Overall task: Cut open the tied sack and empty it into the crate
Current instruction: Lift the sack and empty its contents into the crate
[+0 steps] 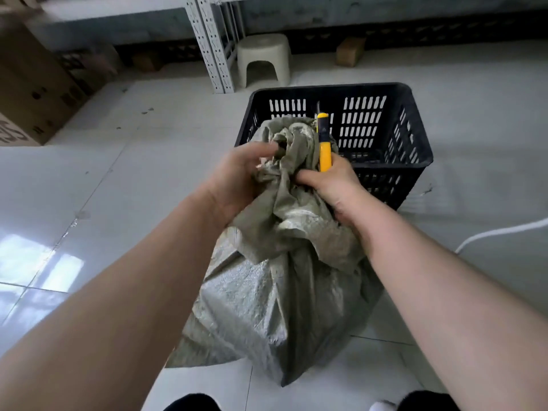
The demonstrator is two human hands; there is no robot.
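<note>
Sack (267, 307) standing upright on tiled floor (118, 203), long axis vertical, bunched neck pointing up toward black slotted crate (415, 137) just behind; grey-green woven plastic, crumpled, shiny. Left hand (237, 176) clutching neck folds, fingers blurred. Right hand (332, 182) gripping yellow utility knife (324, 143) against neck, tip pointing up
</note>
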